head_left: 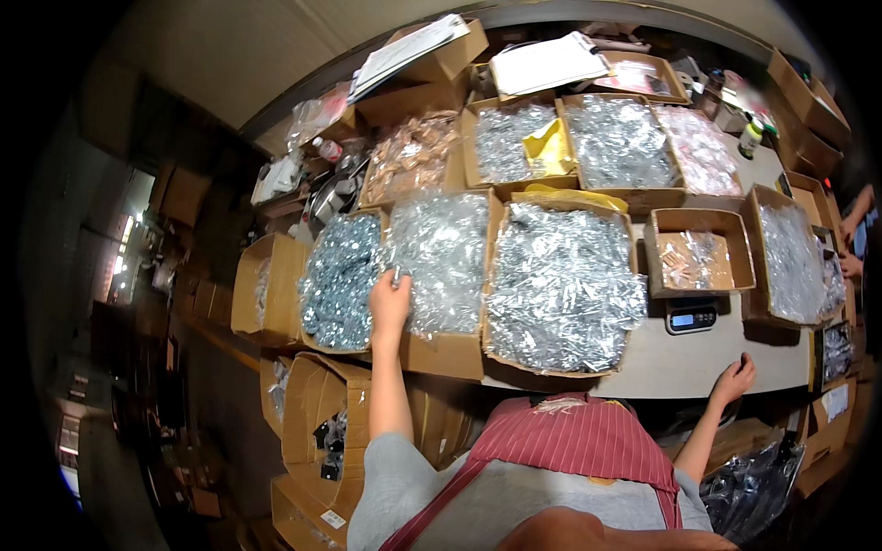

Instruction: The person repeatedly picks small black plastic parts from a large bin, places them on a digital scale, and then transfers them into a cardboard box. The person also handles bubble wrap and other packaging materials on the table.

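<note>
My left hand [390, 298] is closed in a pinch where two boxes meet. On one side lies a carton of small shiny bluish metal parts [340, 280]; on the other, a carton heaped with clear plastic bags [439, 257]. What its fingers hold is too small to make out. Off to the right, my right hand [732, 380] hovers by the table's front edge with curled fingers; a small dark spot shows at their tips, unclear. Between my arms stands a large carton of bagged silvery metal pieces [565, 289].
A small box with copper-coloured pieces [695, 257] stands behind a digital scale [691, 318]. More filled cartons line the back, one with copper-coloured bags [413, 156], below papers [548, 64]. Open cartons [312, 432] sit low at left. Another person's hand [850, 266] shows far right.
</note>
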A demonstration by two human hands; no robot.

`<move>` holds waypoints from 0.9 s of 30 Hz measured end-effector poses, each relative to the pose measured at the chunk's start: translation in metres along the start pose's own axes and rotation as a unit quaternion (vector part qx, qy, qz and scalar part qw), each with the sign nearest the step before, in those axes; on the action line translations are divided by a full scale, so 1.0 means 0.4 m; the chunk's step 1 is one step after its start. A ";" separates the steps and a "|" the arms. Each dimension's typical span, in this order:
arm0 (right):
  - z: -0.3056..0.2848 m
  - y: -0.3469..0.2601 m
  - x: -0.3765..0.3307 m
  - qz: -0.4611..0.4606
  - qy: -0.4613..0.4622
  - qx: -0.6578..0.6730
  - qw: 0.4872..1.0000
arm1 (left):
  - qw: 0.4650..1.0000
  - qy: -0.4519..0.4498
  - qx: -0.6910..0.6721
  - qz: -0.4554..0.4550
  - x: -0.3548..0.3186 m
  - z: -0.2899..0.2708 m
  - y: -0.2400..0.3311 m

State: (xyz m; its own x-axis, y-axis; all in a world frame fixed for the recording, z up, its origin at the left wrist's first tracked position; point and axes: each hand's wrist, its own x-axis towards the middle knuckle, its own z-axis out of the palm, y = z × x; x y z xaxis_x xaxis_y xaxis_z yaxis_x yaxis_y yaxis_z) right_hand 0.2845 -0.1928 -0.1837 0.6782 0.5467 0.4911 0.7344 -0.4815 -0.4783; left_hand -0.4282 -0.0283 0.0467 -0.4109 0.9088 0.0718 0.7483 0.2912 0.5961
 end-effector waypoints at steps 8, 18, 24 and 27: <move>-0.017 -0.021 0.006 0.016 -0.002 0.069 0.997 | 0.842 -0.253 -0.477 0.010 -0.095 0.220 0.504; -0.064 -0.053 0.024 -0.034 -0.047 0.058 0.997 | 0.850 -0.256 -0.118 0.446 -0.240 0.665 0.864; -0.053 -0.006 -0.002 -0.068 -0.079 0.052 0.993 | 0.868 -0.178 -0.154 0.437 -0.193 0.456 0.647; -0.041 -0.006 -0.002 -0.098 -0.062 0.037 0.993 | 0.926 -0.042 -0.109 0.358 -0.077 0.271 0.451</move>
State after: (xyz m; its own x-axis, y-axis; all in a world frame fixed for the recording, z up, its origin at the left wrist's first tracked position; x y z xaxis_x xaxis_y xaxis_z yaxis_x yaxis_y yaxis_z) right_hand 0.2824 -0.2033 -0.1710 0.5100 0.7077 0.4890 0.8454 -0.3074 -0.4368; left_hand -0.2241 0.0286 0.0654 0.1992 0.8689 0.4532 0.6867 -0.4537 0.5680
